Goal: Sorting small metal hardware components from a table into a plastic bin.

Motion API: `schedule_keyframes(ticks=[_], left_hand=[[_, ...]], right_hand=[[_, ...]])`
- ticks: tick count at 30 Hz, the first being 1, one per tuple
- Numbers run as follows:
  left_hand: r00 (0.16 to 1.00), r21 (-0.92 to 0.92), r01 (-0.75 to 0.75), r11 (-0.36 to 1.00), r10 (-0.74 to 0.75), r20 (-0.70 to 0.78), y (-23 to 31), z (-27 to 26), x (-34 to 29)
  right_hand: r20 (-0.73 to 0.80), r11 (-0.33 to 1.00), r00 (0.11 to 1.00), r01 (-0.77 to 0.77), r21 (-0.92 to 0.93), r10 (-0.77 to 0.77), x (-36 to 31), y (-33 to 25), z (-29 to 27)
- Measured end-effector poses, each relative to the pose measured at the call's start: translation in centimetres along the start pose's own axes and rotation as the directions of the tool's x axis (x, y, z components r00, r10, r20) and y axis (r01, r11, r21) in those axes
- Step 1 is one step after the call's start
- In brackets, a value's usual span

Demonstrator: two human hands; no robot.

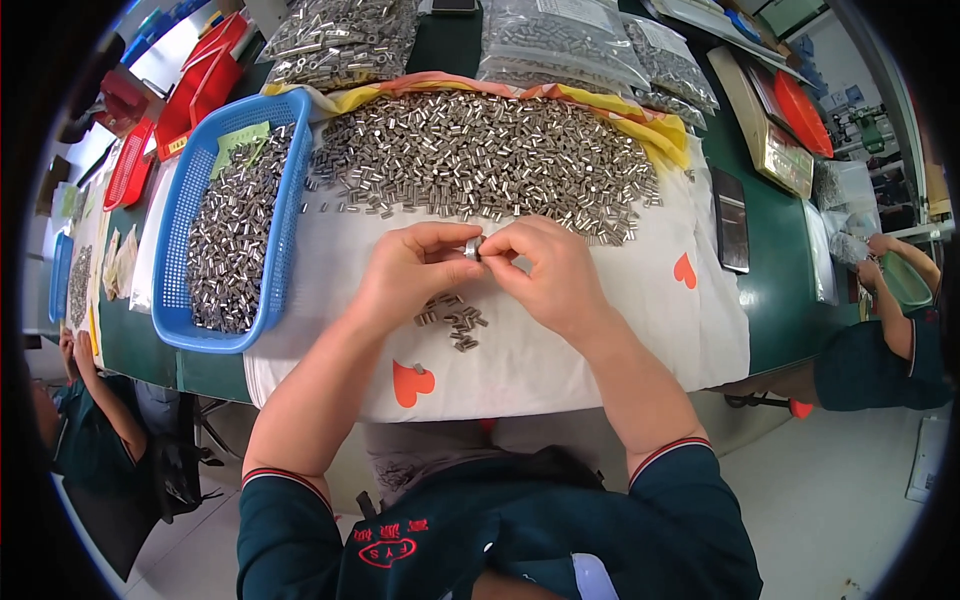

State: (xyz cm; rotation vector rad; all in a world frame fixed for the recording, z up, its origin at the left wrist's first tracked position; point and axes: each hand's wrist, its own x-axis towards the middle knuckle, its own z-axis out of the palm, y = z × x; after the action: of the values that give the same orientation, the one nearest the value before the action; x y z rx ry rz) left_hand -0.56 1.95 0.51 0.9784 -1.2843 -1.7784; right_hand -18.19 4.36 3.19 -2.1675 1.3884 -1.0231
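Over the middle of a white cloth (660, 340), my two hands meet fingertip to fingertip. My left hand (405, 272) pinches a small metal ring-shaped piece (473, 247) between thumb and fingers. Closed in a pinch, my right hand (555, 272) touches the other side of that piece; whatever sits between its fingertips is hidden. Just below my hands lies a small cluster of short metal cylinders (463, 324). Beyond them spreads a large heap of similar cylinders (490, 150). One single cylinder (420, 367) rests by a red heart print near the cloth's front edge.
At left stands a blue perforated basket (215, 343) of cylinders with a green slip. Red trays (130, 165) lie beyond it. Clear bags of metal parts (560, 45) line the back. A dark phone-like slab (731, 220) lies at right. Other people (895, 330) sit at both sides.
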Motion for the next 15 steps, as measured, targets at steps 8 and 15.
schedule_keyframes(ticks=[8,15], left_hand=[[0.990,0.045,0.066,0.997,-0.071,0.124,0.4,0.0,-0.3],[0.952,0.064,0.110,0.992,-0.124,0.280,1.1,-0.9,-1.2]], right_hand=[[0.324,0.843,0.899,-0.404,0.354,0.295,0.2,0.7,-1.4],[0.102,0.928,0.936,-0.349,0.131,0.337,0.9,2.6,-2.7]])
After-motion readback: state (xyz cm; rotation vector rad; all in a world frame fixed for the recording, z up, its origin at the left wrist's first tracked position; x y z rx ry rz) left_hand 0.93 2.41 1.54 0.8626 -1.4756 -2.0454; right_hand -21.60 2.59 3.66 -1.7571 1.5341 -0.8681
